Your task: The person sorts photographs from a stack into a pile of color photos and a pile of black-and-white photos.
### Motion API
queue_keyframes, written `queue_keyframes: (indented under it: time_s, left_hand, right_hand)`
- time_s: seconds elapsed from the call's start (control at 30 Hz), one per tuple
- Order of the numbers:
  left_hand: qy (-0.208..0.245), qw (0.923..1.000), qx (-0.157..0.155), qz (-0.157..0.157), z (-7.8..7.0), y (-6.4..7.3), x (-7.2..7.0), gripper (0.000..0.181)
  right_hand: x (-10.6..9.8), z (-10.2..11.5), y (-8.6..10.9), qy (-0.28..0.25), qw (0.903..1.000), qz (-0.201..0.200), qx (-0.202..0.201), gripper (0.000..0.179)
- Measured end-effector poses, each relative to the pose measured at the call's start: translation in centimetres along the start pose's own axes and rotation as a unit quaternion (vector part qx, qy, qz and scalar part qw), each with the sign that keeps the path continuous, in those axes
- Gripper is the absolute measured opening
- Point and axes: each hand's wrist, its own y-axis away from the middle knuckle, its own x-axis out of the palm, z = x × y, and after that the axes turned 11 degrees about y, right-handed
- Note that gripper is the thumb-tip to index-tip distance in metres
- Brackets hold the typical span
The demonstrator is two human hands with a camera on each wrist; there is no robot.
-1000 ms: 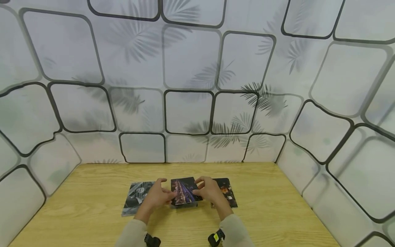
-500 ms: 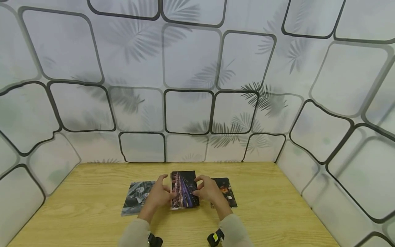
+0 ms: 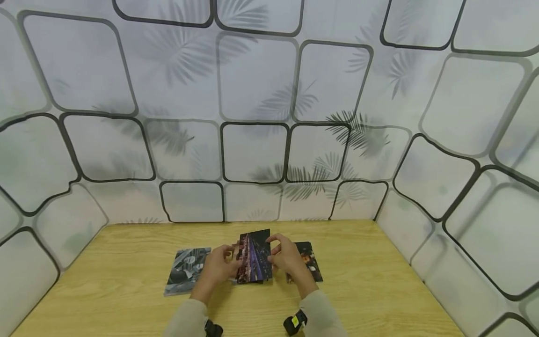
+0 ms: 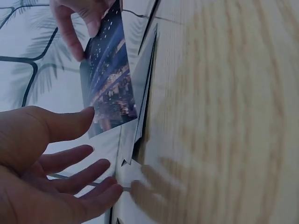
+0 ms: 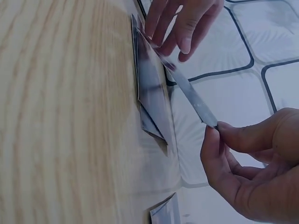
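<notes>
In the head view a photo card (image 3: 257,257) with a purple and blue night city scene is raised at a slant. My right hand (image 3: 288,256) pinches its right edge between thumb and fingers, as the right wrist view also shows for the right hand (image 5: 254,163). At the card's left side is my left hand (image 3: 219,267). In the left wrist view the left hand (image 4: 51,163) has loosely spread fingers, its thumb tip close to the card's corner; contact is unclear. Beneath the raised card lie other cards (image 5: 152,88), partly hidden, with slightly bent corners.
A grey picture card (image 3: 187,271) lies on the wooden table (image 3: 105,290) to the left. Another dark card with orange patches (image 3: 309,260) lies to the right, partly behind the right hand. A patterned cloth wall (image 3: 257,154) encloses the table's back and sides.
The city card has swung up and a little to the right, now at a slant. The left hand's fingers have shifted, and edges of the cards beneath show at the left.
</notes>
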Motion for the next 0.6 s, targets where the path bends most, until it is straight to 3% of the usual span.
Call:
queue_keyframes:
  time_s: [0.3,0.43,0.6]
  left_hand:
    - [0.041,0.9989,0.019,0.001,-0.4,-0.2,1.0,0.062]
    - [0.035,0.9985,0.041,-0.006,-0.8,-0.2,1.1,0.055]
    - [0.069,0.9963,0.049,0.016,-1.7,-0.1,1.2,0.045]
  right_hand:
    - [-0.7,0.3,0.0,-0.005,0.9999,0.013,-0.005,0.047]
    - [-1.5,0.4,0.1,0.029,0.9994,0.007,-0.019,0.042]
    - [-2.7,0.1,0.2,0.077,0.9965,-0.001,-0.031,0.038]
